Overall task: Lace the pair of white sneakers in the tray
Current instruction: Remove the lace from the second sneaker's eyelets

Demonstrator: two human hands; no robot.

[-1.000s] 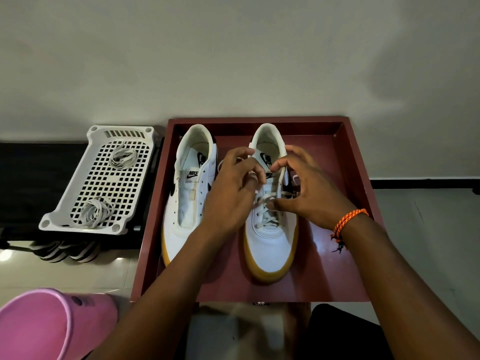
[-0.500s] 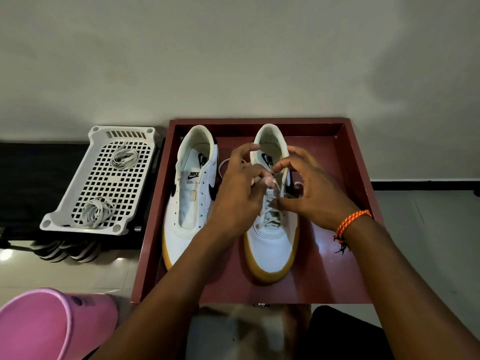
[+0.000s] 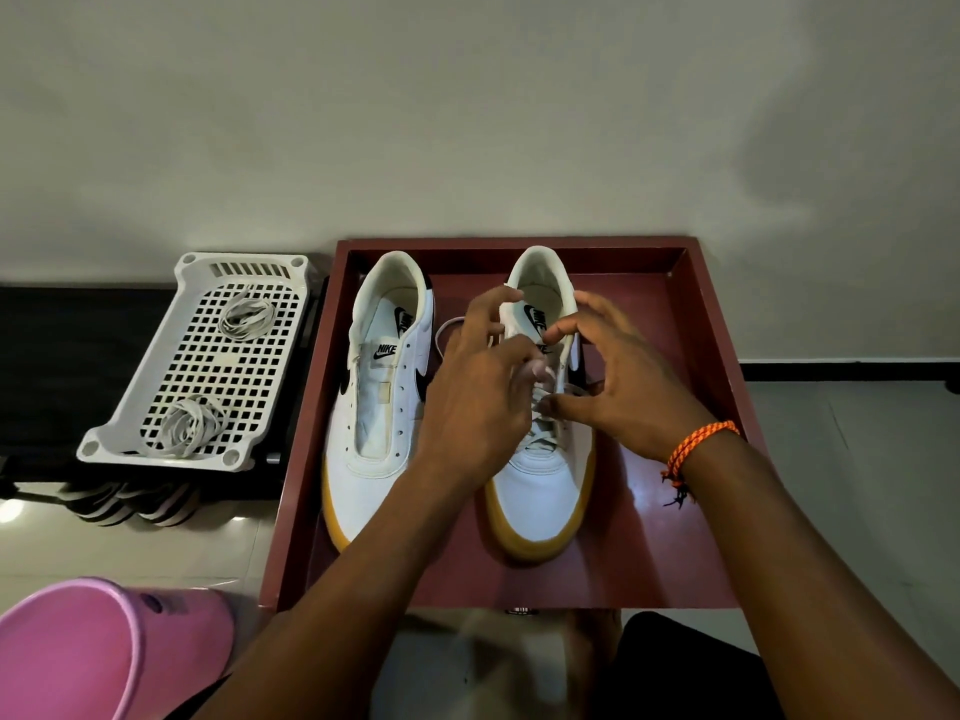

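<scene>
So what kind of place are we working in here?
Probably a home, at floor level: glossy floor tiles, a plain wall, and slippers tucked under a low bench. The tray sits by the wall.

Left hand (image 3: 480,402) hides right sneaker (image 3: 540,491) eyelets; pink tub (image 3: 78,652) cut off.

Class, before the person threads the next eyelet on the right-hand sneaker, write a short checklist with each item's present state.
1. Right-hand white sneaker with gum sole sits flat in the dark red tray: ok.
2. Left hand has a grip on the white lace: ok.
3. Right hand steadies the lace: cannot tell.
4. Lower eyelets laced: ok.
5. Left-hand white sneaker laced: not ok.
6. Spare lace bundles in the white basket: ok.
</scene>
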